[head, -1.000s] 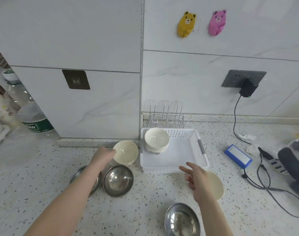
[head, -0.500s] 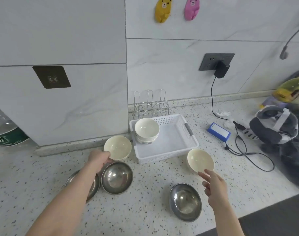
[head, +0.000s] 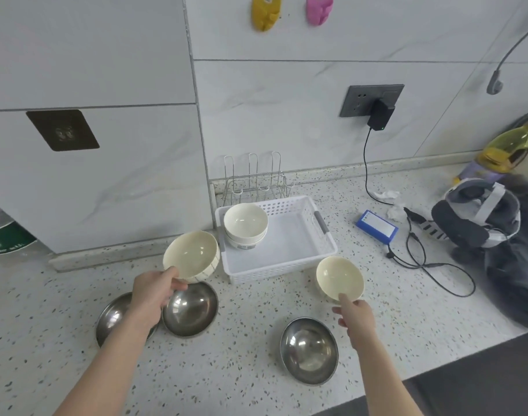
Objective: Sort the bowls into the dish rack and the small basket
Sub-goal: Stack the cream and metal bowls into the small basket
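My left hand [head: 153,291] grips the near rim of a cream bowl [head: 190,255], tilted and lifted just left of the white basket [head: 298,267]. Two stacked cream bowls [head: 246,223] sit in the basket's back left corner. My right hand [head: 354,316] is open, its fingertips touching the near rim of another cream bowl [head: 339,277] on the counter, right of the basket's front. The wire dish rack [head: 253,181] stands behind the basket, holding nothing. Three steel bowls lie on the counter: one [head: 190,309] below my left hand, one [head: 112,316] partly under my forearm, one [head: 309,351] near my right wrist.
A blue box [head: 376,226], black cables [head: 421,256] and a headset [head: 478,217] lie at the right. A charger [head: 379,115] hangs in the wall socket. A large water bottle [head: 4,232] stands at far left. The counter's front edge runs close at the lower right.
My left hand has lifted the cream bowl up and tilted it. My right hand has reached forward and now touches the rim of the right cream bowl. The view has shifted right.
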`<state>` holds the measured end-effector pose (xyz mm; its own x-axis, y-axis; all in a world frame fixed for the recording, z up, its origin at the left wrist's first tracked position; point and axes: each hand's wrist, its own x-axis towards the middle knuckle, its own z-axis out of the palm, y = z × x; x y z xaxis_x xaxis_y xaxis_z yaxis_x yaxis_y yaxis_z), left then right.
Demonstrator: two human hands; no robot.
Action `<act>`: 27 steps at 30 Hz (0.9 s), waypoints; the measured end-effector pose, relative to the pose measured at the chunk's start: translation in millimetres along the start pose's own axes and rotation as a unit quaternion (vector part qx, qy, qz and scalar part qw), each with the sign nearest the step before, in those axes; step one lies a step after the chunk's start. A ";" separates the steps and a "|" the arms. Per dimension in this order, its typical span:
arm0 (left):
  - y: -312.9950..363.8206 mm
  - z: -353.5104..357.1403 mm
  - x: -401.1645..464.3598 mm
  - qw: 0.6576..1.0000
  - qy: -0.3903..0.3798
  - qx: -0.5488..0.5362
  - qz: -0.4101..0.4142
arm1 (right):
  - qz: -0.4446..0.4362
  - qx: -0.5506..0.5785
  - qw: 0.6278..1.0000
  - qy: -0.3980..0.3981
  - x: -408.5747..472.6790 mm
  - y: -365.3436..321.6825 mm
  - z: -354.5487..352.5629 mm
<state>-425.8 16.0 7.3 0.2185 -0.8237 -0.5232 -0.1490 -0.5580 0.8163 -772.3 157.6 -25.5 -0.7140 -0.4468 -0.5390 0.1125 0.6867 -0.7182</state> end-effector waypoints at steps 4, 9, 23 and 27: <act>9.9 36.3 -37.6 0.999 -0.038 0.010 0.002 | -0.028 0.010 0.999 0.041 9.6 7.7 -2.3; 28.2 109.6 -61.7 0.996 -0.076 0.027 0.030 | -0.023 0.040 0.996 0.074 27.8 9.9 -30.0; 51.2 243.3 -41.8 0.996 -0.051 0.067 -0.007 | -0.100 0.154 0.982 0.030 81.0 -72.8 -74.9; 55.6 262.6 -27.0 0.996 -0.033 0.069 -0.038 | -0.113 0.159 0.981 0.010 90.5 -88.3 -64.2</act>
<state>-693.2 -19.2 2.5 0.1714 -0.7806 -0.6010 -0.2656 -0.6241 0.7348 -891.3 93.3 17.4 -0.7592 -0.5532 -0.3429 0.1567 0.3560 -0.9212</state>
